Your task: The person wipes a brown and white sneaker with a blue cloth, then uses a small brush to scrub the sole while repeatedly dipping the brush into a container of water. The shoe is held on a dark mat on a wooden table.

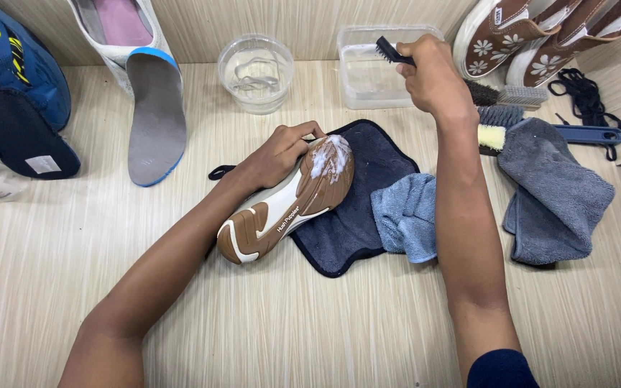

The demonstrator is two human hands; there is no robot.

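Pale wood-grain tabletop [310, 330], and the person's left hand [279, 154] clamps a shoe [285, 208] sole-up on a dark navy mat [357, 215], white foam on the brown forefoot. Right hand [433, 75] is closed around a black-bristled brush [389, 50] over the square clear tub [368, 72]. Best to wet the bristles only lightly, and pin that shoe firmly so it won't skid.
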